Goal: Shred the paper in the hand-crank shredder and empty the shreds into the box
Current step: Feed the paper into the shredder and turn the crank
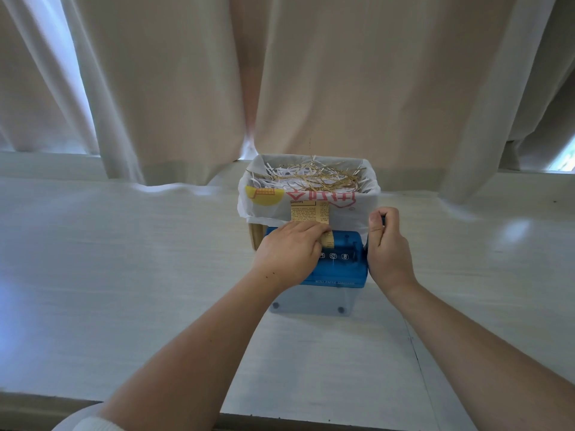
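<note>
A small blue hand-crank shredder (342, 265) with a clear bin under it stands on the white table (124, 275). A yellowish printed paper strip (309, 211) stands upright in its top slot. My left hand (291, 253) rests on the shredder's top and pinches the strip at the slot. My right hand (385, 244) is closed around the dark crank handle on the shredder's right side. Directly behind stands the box (311, 209), lined with a white plastic bag and holding white and yellow shreds (311, 177).
Beige and white curtains (280, 88) hang just behind the box, over a window sill. The table's front edge (280, 421) runs along the bottom of the view.
</note>
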Action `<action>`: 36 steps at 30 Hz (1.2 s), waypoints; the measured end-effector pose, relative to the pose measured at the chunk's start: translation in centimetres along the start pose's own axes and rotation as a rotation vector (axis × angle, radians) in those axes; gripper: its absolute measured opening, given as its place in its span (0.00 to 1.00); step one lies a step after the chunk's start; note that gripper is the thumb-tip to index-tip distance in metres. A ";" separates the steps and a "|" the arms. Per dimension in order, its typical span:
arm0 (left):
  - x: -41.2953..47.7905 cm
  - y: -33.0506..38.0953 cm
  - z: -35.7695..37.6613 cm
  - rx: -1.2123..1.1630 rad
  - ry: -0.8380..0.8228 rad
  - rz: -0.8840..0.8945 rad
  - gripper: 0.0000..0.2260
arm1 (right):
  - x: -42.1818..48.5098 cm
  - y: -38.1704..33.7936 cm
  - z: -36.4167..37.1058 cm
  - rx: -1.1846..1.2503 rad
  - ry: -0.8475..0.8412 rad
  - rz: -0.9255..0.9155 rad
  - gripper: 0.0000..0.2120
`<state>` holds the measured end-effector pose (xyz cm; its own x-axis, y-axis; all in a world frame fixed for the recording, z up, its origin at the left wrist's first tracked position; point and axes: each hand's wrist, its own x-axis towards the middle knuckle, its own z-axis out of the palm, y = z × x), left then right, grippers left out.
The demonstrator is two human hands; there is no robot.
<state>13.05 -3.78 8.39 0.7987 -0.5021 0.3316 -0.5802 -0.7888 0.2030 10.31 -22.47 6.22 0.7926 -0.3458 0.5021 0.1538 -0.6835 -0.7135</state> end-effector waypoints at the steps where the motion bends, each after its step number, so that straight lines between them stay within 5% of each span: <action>1: 0.0 0.0 0.0 0.000 -0.001 -0.001 0.18 | 0.1 0.0 0.0 0.000 -0.009 0.012 0.08; 11: -0.1 0.1 0.1 0.012 0.025 0.000 0.17 | 1.4 0.4 0.1 -0.017 -0.176 0.179 0.17; 36: -0.6 0.7 0.0 0.056 0.082 -0.087 0.18 | 2.0 -0.5 -0.3 -0.031 -0.305 0.402 0.20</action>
<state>12.18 -4.03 8.32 0.8286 -0.4022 0.3894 -0.4975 -0.8480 0.1829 11.66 -23.02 7.72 0.9226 -0.3851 0.0219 -0.2127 -0.5552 -0.8040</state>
